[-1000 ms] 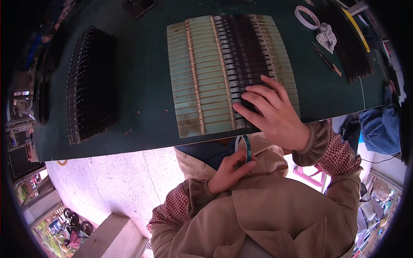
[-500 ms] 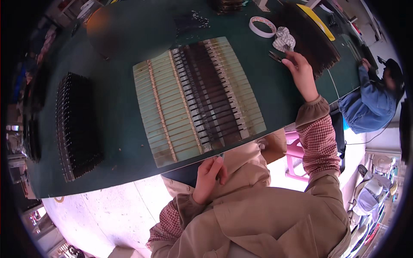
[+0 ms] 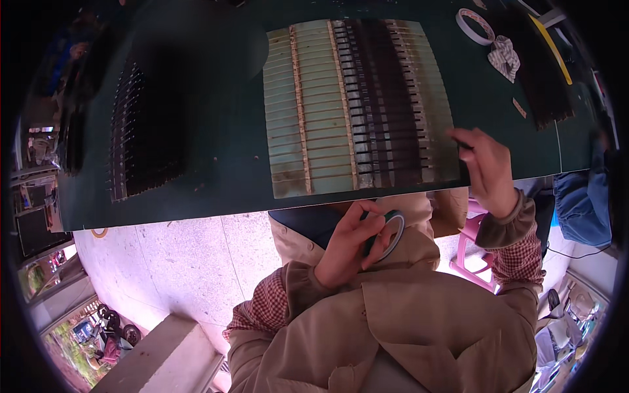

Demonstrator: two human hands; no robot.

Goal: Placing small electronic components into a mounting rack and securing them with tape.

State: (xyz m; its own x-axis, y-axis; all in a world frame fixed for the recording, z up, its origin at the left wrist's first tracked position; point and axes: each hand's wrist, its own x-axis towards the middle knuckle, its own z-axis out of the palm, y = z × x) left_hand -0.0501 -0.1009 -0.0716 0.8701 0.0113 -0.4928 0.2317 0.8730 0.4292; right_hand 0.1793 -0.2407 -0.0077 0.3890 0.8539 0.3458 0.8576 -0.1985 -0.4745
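Note:
My left hand (image 3: 350, 245) is closed around a narrow roll of tape (image 3: 400, 229), held low in front of my body, below the table's near edge. Fingers bent, my right hand (image 3: 488, 167) hovers by the near right corner of a pale green slatted board (image 3: 285, 131). Something dark juts from its pinch; it looks like the small snips seen earlier, though motion and fingers hide most of it. Across the board lie dark, narrow strips (image 3: 403, 111) side by side, crossed by lighter bands.
A stack of dark toothed strips (image 3: 147, 144) sits on the green table to the left. At the far right are a white tape roll (image 3: 466, 29), a crumpled checked cloth (image 3: 503, 60), a dark bundle (image 3: 534, 72) and a yellow strip (image 3: 552, 51). A pink stool (image 3: 466, 249) stands below the edge.
My right hand has come from beside the cloth toward the board's near corner, and the snips are gone from there. My left hand has risen, its tape roll now visible. The view has shifted.

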